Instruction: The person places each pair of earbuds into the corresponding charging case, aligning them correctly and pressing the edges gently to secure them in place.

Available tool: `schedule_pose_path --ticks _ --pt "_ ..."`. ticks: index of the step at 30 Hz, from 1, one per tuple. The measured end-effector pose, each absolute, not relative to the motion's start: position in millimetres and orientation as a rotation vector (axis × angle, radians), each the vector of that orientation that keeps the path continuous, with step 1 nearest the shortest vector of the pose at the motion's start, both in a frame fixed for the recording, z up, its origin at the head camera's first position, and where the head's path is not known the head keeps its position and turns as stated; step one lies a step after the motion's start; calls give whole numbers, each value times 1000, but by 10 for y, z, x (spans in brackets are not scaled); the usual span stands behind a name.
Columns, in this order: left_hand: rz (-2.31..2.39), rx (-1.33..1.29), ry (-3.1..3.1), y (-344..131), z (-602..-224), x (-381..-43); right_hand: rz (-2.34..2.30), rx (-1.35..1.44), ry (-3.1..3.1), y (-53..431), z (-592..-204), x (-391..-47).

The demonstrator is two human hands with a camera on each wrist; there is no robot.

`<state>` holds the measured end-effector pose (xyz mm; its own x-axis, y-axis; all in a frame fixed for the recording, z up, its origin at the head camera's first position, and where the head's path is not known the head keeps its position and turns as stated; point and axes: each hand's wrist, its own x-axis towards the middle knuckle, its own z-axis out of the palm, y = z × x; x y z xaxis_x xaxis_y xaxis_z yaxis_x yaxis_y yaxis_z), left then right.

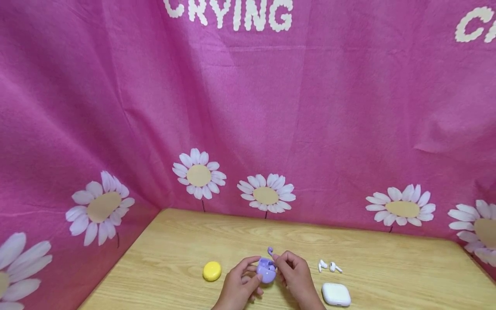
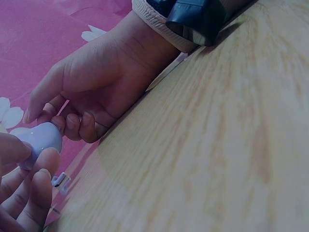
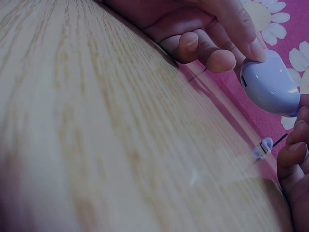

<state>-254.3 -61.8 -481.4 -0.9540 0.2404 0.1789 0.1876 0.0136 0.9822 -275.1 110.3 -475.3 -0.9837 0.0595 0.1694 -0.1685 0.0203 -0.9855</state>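
At the purple case [image 1: 266, 274], curled hands [image 1: 239, 280] [image 1: 297, 272]

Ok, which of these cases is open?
The purple case, held in the left hand and opened up; the white case and yellow case on the table are shut.

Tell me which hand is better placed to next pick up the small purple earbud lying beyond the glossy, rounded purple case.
Probably the right hand: its fingertips are close to the small purple earbud, though whether they hold anything is unclear. The left hand is occupied, gripping the rounded purple case.
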Motion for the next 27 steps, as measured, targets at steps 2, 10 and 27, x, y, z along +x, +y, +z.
schedule_pose_path --ticks 2,10,27 --pt "2131 463 2204 -611 -4808 -2546 2080 111 -2119 1110 -4744 -2751" --pt "2129 451 2208 -614 -4800 -2539 2099 93 -2135 1100 -4732 -2746" --pt "2150 433 2193 -615 -4802 -2529 2089 40 -2135 1117 -4747 -2755"
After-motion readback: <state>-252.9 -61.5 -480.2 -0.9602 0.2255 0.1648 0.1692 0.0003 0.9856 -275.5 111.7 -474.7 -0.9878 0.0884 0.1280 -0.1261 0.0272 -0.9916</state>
